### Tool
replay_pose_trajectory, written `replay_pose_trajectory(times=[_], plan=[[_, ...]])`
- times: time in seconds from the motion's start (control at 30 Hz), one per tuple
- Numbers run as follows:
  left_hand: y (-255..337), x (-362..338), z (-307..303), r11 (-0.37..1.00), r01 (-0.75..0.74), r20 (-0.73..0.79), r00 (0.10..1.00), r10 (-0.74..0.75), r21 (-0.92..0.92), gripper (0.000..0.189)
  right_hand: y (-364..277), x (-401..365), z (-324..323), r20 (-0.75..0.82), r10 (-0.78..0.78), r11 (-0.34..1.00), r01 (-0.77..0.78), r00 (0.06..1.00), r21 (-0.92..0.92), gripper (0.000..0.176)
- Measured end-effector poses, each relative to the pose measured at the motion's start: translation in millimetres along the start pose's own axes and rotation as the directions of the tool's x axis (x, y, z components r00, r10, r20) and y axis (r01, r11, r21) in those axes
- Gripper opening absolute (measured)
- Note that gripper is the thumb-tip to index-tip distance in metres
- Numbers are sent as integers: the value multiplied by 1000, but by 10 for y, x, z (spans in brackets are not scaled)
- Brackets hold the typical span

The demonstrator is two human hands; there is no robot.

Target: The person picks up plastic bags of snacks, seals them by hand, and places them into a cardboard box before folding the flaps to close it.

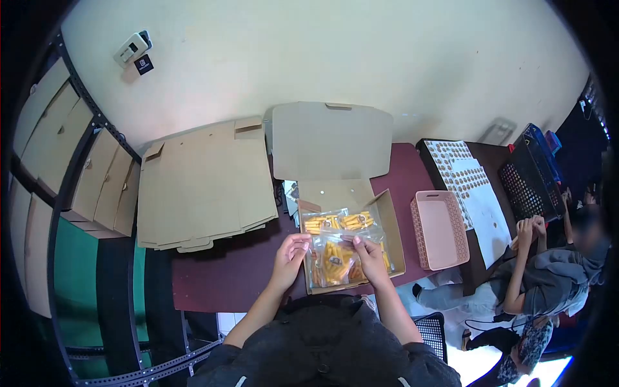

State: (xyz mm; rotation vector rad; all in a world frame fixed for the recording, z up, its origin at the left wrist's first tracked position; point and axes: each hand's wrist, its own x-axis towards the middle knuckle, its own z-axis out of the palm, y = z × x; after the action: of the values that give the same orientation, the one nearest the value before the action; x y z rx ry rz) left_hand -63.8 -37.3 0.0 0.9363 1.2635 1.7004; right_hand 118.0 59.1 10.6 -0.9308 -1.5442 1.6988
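A clear zip bag of yellow stick snacks (336, 261) with a small dark round label is held over an open cardboard box (394, 248). My right hand (372, 261) pinches its upper right corner, thumb on top. At its upper left edge, my left hand (289, 259) is closed with the fingertips together on the plastic. Inside the box lie more such bags, among them a back left bag (320, 222) and a back right bag (358, 220). The held bag partly hides the ones beneath it. The box's lid (332, 142) stands raised toward the wall.
Flattened cardboard boxes (206, 187) are stacked on the left of the maroon table (225, 284). A pink basket (440, 231) stands right of the box. Beyond it are sticker sheets (477, 187), a black crate (530, 180) and a seated person (548, 277). Shelving with boxes (106, 184) borders the left.
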Motion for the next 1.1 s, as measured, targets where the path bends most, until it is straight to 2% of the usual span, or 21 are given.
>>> replay_pose_trajectory(times=[0.03, 0.1, 0.13, 0.2, 0.27, 0.4, 0.47, 0.53, 0.6, 0.67, 0.7, 0.77, 0.8, 0.83, 0.87, 0.93, 0.97, 1.1], plan=[[8, -15, 8, 999, 39, 69, 997, -41, 31, 28, 19, 7, 4, -17, -44, 996, 43, 999, -79, 36], [119, -61, 108, 991, 106, 159, 980, -118, 78, 32, -69, -40, 72, -2, -79, 991, 79, 997, -111, 34], [60, -73, 139, 989, 47, 198, 977, -74, 142, 39, -117, -55, 124, 17, -117, 983, 118, 993, -143, 32], [9, -91, 229, 990, 5, 229, 973, -37, 138, 47, -136, -76, 208, 40, -158, 963, 163, 987, -215, 29], [40, -107, 286, 983, -29, 211, 977, -10, 182, 50, -240, -131, 311, 14, -216, 942, 212, 976, -260, 29], [164, -91, 296, 945, -123, 203, 977, 62, 304, 56, -99, -146, 296, 3, -275, 942, 270, 961, -200, 28], [109, -102, 301, 946, -130, 191, 979, 74, 296, 58, -49, -147, 283, -13, -254, 952, 248, 967, -180, 27], [91, -130, 322, 943, -155, 191, 976, 101, 294, 55, -95, -152, 318, -71, -306, 929, 282, 949, -238, 25], [128, -151, 359, 935, -148, 177, 980, 94, 321, 52, -49, -135, 298, -79, -268, 943, 245, 960, -225, 29], [102, -160, 361, 927, -140, 163, 983, 87, 349, 50, -176, -136, 341, -267, -349, 913, 262, 898, -312, 36], [95, -152, 361, 943, -109, 137, 988, 69, 314, 44, -181, -142, 335, -277, -279, 951, 225, 919, -212, 44], [133, -165, 358, 950, -67, 94, 995, 40, 305, 28, -81, -120, 245, -219, -294, 934, 231, 930, -273, 42], [153, -154, 368, 950, -65, 96, 995, 38, 305, 28, -40, -103, 207, -157, -307, 912, 243, 939, -332, 40], [163, -147, 379, 970, -18, 81, 997, -2, 243, 25, -7, -90, 188, -141, -314, 916, 261, 939, -304, 30], [165, -142, 383, 983, 29, 69, 997, -42, 179, 22, 12, -97, 174, -143, -313, 917, 260, 939, -304, 30], [132, -131, 351, 982, 30, 64, 997, -42, 186, 20, 23, -117, 166, -95, -153, 980, 139, 984, -141, 18], [110, -124, 325, 981, 29, 59, 997, -41, 194, 19, 33, -116, 186, -111, -176, 980, 163, 978, -115, 12], [52, -98, 215, 981, 28, 67, 997, -41, 191, 19, -7, -115, 214, -72, -107, 993, 104, 992, -53, 12]])
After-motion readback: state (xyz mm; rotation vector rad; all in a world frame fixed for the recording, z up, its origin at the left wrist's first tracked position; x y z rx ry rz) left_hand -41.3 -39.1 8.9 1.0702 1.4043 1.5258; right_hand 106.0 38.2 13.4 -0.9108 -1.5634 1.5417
